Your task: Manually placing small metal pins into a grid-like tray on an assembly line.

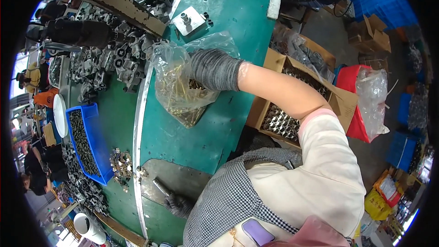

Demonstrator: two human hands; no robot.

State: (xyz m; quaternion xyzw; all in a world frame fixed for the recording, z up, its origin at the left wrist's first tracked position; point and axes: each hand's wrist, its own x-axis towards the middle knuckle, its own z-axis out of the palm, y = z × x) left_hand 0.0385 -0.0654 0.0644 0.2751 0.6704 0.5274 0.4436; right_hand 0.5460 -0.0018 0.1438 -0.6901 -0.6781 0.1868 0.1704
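Workshop floor, crowded; a green tabletop (215,128) runs curved through the middle of the view, a pale metal strip along its inner edge.

Right hand (201,71), in a grey knit glove with the forearm bare, is pushed into the mouth of a clear plastic bag (176,71) lying on the tabletop. The bag holds small brass-coloured parts (176,96), heaped toward its lower end. The fingers are buried inside the bag, so the grip cannot be told as spread or pressed together.

Left hand (177,203), also in a grey glove, sits low at the near edge on a worn grey metal plate (183,178). Its grip is wrapped around a short metal cylinder (161,186), which sticks out up and to the left.

Left of the strip: a blue plastic bin (98,148) of small dark parts, a loose pile of small shiny pieces (121,164) just beside it, and a spread of grey metal castings (107,64) farther up. A small steel block with an upright pin (190,20) stands beyond the bag.

Right of the tabletop, down on the floor: an open cardboard box of metal tubes (279,121), probably short sleeves, and a red bin (354,91) lined with clear plastic.
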